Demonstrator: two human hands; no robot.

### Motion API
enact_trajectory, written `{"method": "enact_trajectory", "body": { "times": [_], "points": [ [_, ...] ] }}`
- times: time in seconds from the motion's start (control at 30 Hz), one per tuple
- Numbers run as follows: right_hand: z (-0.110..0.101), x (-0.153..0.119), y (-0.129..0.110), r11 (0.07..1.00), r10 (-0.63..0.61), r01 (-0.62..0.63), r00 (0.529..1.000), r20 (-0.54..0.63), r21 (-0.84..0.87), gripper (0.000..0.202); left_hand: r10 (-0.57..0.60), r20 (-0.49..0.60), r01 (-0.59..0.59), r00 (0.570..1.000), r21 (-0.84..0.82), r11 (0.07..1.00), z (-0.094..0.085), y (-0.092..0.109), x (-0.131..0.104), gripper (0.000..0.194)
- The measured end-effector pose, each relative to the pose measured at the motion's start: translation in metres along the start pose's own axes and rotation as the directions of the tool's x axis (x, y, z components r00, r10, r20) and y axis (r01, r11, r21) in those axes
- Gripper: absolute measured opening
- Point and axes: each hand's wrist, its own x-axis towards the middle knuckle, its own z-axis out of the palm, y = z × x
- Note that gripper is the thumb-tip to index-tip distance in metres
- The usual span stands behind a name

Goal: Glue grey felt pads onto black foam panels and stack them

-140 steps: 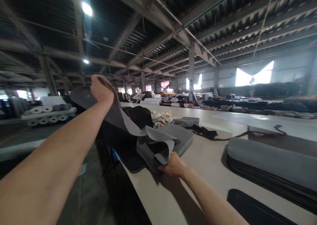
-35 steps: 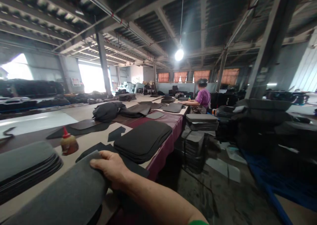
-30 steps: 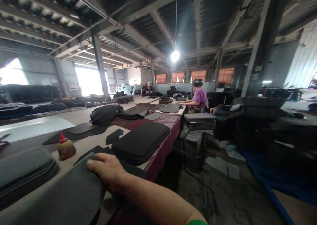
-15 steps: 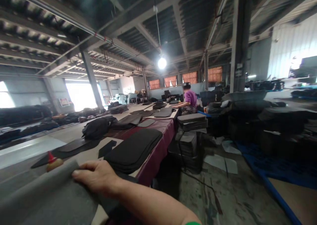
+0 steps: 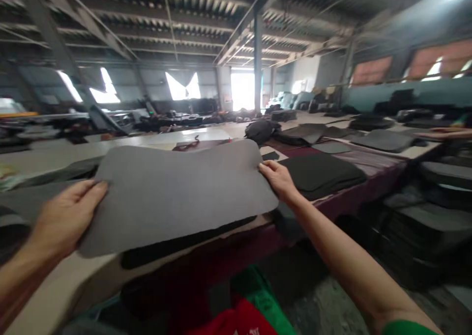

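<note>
A large grey mat (image 5: pixel 180 192) with rounded corners is stretched between my two hands, tilted up above the table. My left hand (image 5: pixel 68 217) pinches its left edge, thumb on the near face. At the right edge, the fingers of my right hand (image 5: pixel 278 180) are closed on the mat. Below its lower edge, part of a black mat (image 5: pixel 184 242) shows on the table. To the right of my right hand lies a stack of black mats (image 5: pixel 324 175). The mat hides most of the table behind it.
Maroon cloth (image 5: pixel 383 173) covers the table's right part and hangs over its edge. A dark bundle (image 5: pixel 260 131) and more grey sheets (image 5: pixel 300 133) lie farther back. Stacked mats (image 5: pixel 435 217) stand on the floor at right. A co-worker's arm (image 5: pixel 446 132) reaches in from the right.
My view has swung left. My left hand has come into view, and the grey mat, earlier at the lower left in my right hand, is now spread between both hands.
</note>
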Motion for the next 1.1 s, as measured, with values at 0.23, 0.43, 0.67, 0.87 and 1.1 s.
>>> {"method": "enact_trajectory", "body": {
  "times": [0.23, 0.43, 0.67, 0.87, 1.1],
  "points": [
    [0.016, 0.019, 0.033, 0.997, 0.035, -0.037, 0.999, -0.030, -0.064, 0.037, -0.048, -0.030, 0.043, 0.998, -0.153, 0.987, 0.024, -0.015, 0.010, 0.037],
    [0.019, 0.031, 0.079, 0.972, 0.116, -0.110, 0.993, 0.020, -0.209, 0.037, -0.164, 0.165, 0.188, 0.973, -0.143, 0.972, 0.059, -0.046, 0.010, 0.039],
    [0.029, 0.022, 0.111, 0.914, 0.123, -0.076, 0.988, 0.093, -0.400, 0.031, -0.175, 0.220, 0.194, 0.960, -0.068, 0.979, 0.072, -0.075, -0.003, 0.036],
    [0.037, 0.024, 0.118, 0.856, 0.078, -0.002, 0.989, 0.124, -0.517, 0.024, -0.148, 0.223, 0.143, 0.964, 0.037, 0.989, 0.075, -0.091, -0.005, 0.038],
    [0.036, 0.023, 0.124, 0.798, 0.046, 0.047, 0.989, 0.138, -0.601, 0.023, -0.115, 0.251, 0.070, 0.961, 0.181, 0.981, 0.085, -0.096, 0.002, 0.041]
  ]
}}
